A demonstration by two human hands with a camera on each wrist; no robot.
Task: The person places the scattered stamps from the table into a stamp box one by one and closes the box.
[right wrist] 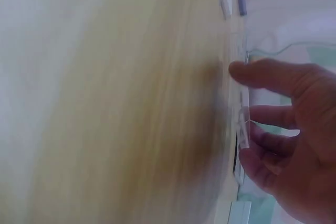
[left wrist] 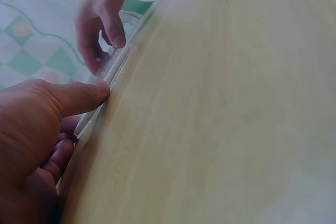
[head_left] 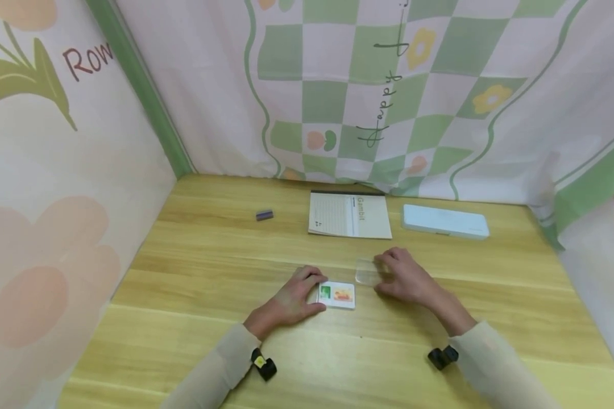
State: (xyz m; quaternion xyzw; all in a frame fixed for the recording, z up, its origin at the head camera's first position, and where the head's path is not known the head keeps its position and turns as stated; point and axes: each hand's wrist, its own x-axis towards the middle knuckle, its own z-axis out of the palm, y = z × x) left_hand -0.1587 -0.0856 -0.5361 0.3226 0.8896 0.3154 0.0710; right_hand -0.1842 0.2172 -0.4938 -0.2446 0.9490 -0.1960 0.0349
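Note:
A small flat white box (head_left: 344, 295) with a green and an orange picture on top lies on the table in the head view. My left hand (head_left: 293, 298) grips its left end, the thumb at the near side and the fingers at the far side. To the upper right of the box is a clear plastic cover (head_left: 366, 272), apart from it. My right hand (head_left: 406, 276) holds the cover by its right end, thumb near and fingers far. In the left wrist view, the left thumb (left wrist: 86, 97) presses on the box's edge.
Behind the hands, a notebook (head_left: 349, 215) lies on the wooden table (head_left: 210, 272). A pale blue pencil case (head_left: 445, 221) is to its right, and a small dark eraser-like block (head_left: 264, 215) to its left. Patterned curtains (head_left: 225, 85) enclose the table's back and sides.

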